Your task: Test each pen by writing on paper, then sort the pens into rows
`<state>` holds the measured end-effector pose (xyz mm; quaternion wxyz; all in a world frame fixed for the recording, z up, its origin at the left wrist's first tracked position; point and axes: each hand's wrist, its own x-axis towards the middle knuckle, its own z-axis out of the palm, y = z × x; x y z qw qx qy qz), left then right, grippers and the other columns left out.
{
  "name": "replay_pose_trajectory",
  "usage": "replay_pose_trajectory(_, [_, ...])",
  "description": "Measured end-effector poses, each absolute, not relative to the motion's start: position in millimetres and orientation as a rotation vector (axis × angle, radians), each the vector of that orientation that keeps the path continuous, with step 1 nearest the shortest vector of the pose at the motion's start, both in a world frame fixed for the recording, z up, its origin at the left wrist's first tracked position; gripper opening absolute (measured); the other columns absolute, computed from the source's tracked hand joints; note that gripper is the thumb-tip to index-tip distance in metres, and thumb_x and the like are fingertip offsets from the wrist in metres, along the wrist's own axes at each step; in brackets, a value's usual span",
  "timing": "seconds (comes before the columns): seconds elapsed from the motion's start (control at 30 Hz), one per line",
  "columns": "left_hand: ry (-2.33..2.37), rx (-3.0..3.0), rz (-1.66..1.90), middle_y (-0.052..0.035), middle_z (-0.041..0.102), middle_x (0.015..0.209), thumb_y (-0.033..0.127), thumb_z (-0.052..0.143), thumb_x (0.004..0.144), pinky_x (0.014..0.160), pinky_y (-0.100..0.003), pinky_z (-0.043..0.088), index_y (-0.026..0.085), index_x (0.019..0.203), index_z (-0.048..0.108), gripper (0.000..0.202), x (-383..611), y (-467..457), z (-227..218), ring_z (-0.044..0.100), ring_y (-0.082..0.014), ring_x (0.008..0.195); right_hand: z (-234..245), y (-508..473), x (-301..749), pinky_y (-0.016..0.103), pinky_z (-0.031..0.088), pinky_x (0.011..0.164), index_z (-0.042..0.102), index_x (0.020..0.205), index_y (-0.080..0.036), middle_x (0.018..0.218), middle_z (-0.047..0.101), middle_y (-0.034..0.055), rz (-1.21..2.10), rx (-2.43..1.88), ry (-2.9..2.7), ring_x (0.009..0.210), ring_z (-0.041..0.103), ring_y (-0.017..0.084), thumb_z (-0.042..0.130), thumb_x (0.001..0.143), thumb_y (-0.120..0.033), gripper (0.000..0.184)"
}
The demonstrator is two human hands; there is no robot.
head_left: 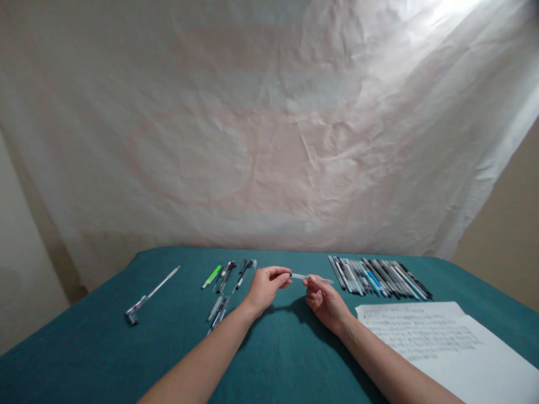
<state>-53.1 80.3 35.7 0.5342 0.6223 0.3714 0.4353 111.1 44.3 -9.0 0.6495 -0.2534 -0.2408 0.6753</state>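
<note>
Pen: a slim pen (310, 277) with a clear, pale barrel is held level in the air just above the tabletop (278, 359), about mid-width and towards its far edge.
Left hand: the left hand (266, 289) takes the pen's 9 o'clock end; its fingers (278, 273) are pinched narrow on that end.
Right hand: the right hand (327, 303) grips the barrel nearer the middle, fingers curled shut on it, so the thin tip sticks out towards 3 o'clock.
Handling (my judgement): the barrel looks smooth and thin. An even fingertip pinch at both holds, with the hands kept in line along its length, should stop it slipping or bending.
Tabletop: covered in teal cloth, matte and slightly fuzzy.
Loose pens: at 9 to 10 o'clock from the pen lies a small scatter of loose pens (229, 275), dark and clear, with a green marker (211, 276) among them.
Lone pen: further out at 9 o'clock, a long silvery lone pen (149, 294) lies diagonally, well apart.
Row of pens: at 3 o'clock a tight row of pens (379, 277) lies side by side.
Paper: at 4 o'clock are flat white paper sheets (442, 342), printed, the text too small to read.
Backdrop: at 12 o'clock hangs a creased white cloth backdrop (269, 140).
</note>
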Motion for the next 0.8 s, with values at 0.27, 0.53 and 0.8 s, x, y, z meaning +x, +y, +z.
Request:
replay_pose_trajectory(0.27, [0.914, 1.589, 1.023, -0.0091, 0.067, 0.079, 0.032, 0.062, 0.067, 0.065, -0.028, 0.049, 0.010, 0.087, 0.065, 0.030, -55.3, 81.2, 33.2, 0.062, -0.0160, 0.066, -12.0, 44.9, 111.5, 0.014, 0.039, 0.041, 0.061, 0.089, -0.016, 0.070, 0.062, 0.0000, 1.554, -0.576, -0.581, 0.045, 0.044, 0.003, 0.067, 0.068, -0.022, 0.023])
replay_pose_trajectory(0.53, [0.901, 1.900, 1.073, -0.0067, 0.067, 0.080, 0.030, 0.056, 0.072, 0.068, -0.027, 0.047, 0.014, 0.087, 0.067, 0.024, -58.8, 77.0, 36.5, 0.061, -0.0166, 0.072, -13.2, 47.1, 111.7, 0.012, 0.037, 0.040, 0.063, 0.080, -0.012, 0.063, 0.059, -0.0003, 1.542, -0.655, -0.576, 0.042, 0.042, 0.001, 0.067, 0.068, -0.028, 0.021])
replay_pose_trajectory(0.8, [0.859, 2.026, 1.109, -0.0060, 0.065, 0.091, 0.028, 0.059, 0.071, 0.074, -0.026, 0.045, 0.018, 0.093, 0.064, 0.024, -56.1, 70.4, 41.3, 0.059, -0.0160, 0.083, -14.6, 48.7, 109.3, 0.013, 0.035, 0.038, 0.061, 0.067, -0.010, 0.052, 0.054, -0.0013, 1.496, -0.726, -0.541, 0.040, 0.042, 0.002, 0.067, 0.067, -0.036, 0.026])
